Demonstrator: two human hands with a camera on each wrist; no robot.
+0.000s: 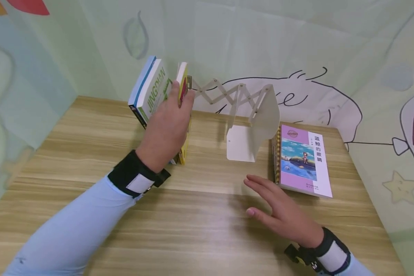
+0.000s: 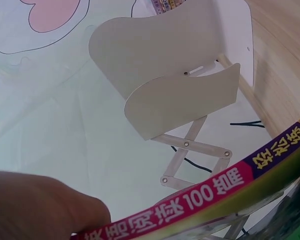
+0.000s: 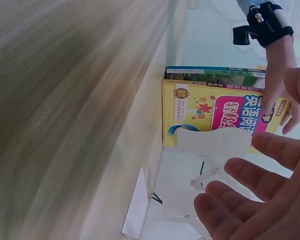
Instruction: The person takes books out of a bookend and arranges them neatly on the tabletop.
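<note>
My left hand [image 1: 169, 124] pinches the upper part of a yellow book [image 3: 190, 110], thumb on its right side and fingers on its left. In the left wrist view the book's pink spine [image 2: 180, 207] runs across the bottom, close to my thumb. Left of it, a white book with green lettering [image 1: 156, 86] and a blue-edged book [image 1: 141, 82] stand tilted. An extendable metal bookend rack [image 1: 269, 111] with a scissor lattice stands to the right of the yellow book. My right hand [image 1: 286, 214] hovers over the table, fingers extended and holding nothing.
A purple-and-white book [image 1: 298, 157] with a picture cover lies at the right, beside the rack's end plate. The wooden table [image 1: 200, 230] meets a printed cloth backdrop [image 1: 200, 34] along its back edge.
</note>
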